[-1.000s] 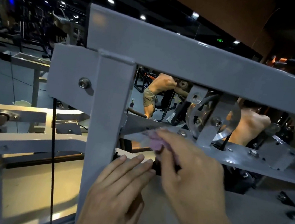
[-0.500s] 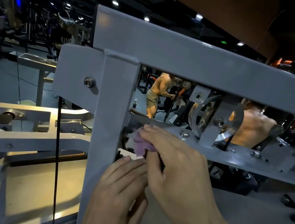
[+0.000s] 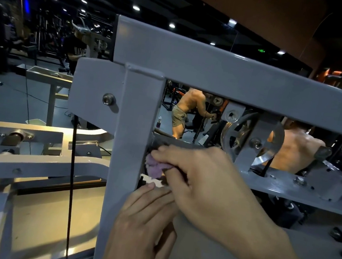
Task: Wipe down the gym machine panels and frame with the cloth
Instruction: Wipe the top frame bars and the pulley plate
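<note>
Under right hand fingertips, purple cloth

Right hand fingers curled pinching, left hand flat below

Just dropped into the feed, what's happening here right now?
A person is wiping a grey gym machine by hand. The right hand presses a small purple cloth into the inside corner where the vertical post meets the lower crossbar. The left hand rests against the post just below, apparently bracing; it holds nothing visible. The pulley wheel further along the crossbar is not being touched. Other gym-goers show in the background.
</note>
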{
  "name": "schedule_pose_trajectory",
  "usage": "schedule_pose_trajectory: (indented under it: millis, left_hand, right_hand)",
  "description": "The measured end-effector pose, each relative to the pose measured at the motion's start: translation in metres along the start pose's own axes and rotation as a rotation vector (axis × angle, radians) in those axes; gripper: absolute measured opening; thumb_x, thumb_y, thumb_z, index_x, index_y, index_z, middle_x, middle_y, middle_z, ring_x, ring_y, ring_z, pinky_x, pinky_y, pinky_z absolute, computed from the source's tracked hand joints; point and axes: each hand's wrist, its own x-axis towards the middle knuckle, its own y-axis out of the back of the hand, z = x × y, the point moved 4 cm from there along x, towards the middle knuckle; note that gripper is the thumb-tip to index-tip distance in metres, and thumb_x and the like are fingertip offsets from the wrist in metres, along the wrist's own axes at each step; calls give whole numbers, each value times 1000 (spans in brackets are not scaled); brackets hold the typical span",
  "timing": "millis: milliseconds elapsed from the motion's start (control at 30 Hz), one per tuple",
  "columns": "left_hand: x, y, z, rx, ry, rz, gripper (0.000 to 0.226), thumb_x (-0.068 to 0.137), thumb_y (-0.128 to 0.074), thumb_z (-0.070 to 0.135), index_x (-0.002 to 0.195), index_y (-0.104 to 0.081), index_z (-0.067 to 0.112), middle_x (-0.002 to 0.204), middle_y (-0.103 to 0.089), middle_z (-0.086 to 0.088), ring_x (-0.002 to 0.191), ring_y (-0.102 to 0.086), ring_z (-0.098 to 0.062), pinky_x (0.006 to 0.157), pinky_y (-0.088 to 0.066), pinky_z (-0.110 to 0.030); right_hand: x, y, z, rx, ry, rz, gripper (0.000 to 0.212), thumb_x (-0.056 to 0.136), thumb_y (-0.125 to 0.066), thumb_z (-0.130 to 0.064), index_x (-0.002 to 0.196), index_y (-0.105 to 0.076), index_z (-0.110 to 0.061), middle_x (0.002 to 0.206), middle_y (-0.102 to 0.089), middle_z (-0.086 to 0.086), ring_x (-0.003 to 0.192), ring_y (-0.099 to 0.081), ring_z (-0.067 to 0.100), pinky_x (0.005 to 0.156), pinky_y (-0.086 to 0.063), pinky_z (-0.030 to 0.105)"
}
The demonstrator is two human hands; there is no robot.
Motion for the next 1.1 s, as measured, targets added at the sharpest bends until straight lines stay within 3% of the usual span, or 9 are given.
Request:
schedule_pose_trajectory:
  millis: [133, 233, 333, 467, 600, 733, 867, 967, 1100]
  left_hand:
    - [-1, 0, 0, -16, -2, -10, 46, 78, -58, 16, 120, -76, 24, 133, -66, 16, 131, -53, 0, 119, -31, -27]
    - [0, 0, 2, 13, 5, -25, 46, 82, -54, 16, 123, -75, 22, 138, -64, 15, 131, -56, -4, 120, -31, -28]
    - [0, 0, 1, 24, 4, -19, 46, 81, -55, 16, 122, -75, 23, 137, -64, 16, 131, -55, -3, 120, -30, -27]
    - [-1, -1, -1, 15, 8, -18, 43, 75, -60, 17, 114, -78, 23, 125, -69, 17, 131, -50, 2, 121, -26, -23]
    - [0, -1, 0, 8, 11, -32, 48, 78, -57, 16, 122, -75, 24, 135, -65, 17, 132, -54, -1, 120, -29, -27]
    - [0, -1, -1, 28, 16, -62, 48, 80, -54, 18, 123, -74, 23, 138, -61, 18, 132, -54, -2, 121, -28, -26]
    - [1, 0, 1, 23, -3, -32, 48, 80, -54, 18, 125, -71, 24, 136, -61, 19, 130, -54, -3, 121, -28, -27]
    - [-1, 0, 1, 33, 5, -11, 46, 80, -55, 17, 122, -73, 23, 133, -60, 21, 130, -53, -2, 121, -28, -26]
    - [1, 1, 2, 47, 4, -11, 43, 79, -56, 18, 116, -76, 22, 128, -60, 22, 128, -54, -3, 120, -29, -26]
  right_hand:
    - [27, -5, 14, -90, -111, -29, 21, 95, -51, -10, 90, -70, -20, 76, -66, -1, 76, -59, 20, 58, -41, 30]
    - [47, -11, 32, -48, -271, -76, 20, 99, -49, -16, 81, -58, -16, 78, -52, 4, 80, -54, 26, 51, -28, 27]
    - [34, -5, 24, -87, -200, -115, 20, 101, -48, -17, 88, -62, -17, 81, -58, 2, 81, -53, 20, 56, -30, 31]
    - [8, 1, 3, -91, -70, -109, 22, 100, -49, -14, 107, -69, -22, 86, -71, -3, 83, -65, 19, 72, -53, 36]
    - [39, -9, 16, -88, -258, -142, 19, 102, -46, -13, 83, -50, -14, 77, -50, 4, 77, -54, 28, 57, -36, 36]
    - [44, -21, 24, -102, -327, -195, 32, 103, -42, -21, 73, -36, -17, 81, -43, 1, 85, -54, 30, 63, -30, 34]
    - [9, -8, 24, -279, -274, -29, 20, 107, -31, -28, 100, -48, -20, 101, -53, -1, 90, -53, 21, 66, -29, 30]
    - [-1, 0, 19, -369, -318, -84, 30, 107, -31, -32, 118, -55, -18, 117, -58, 0, 94, -54, 21, 65, -28, 27]
    - [19, -9, 10, -343, -354, -114, 28, 105, -34, -32, 103, -56, -15, 108, -61, 6, 97, -58, 28, 71, -32, 32]
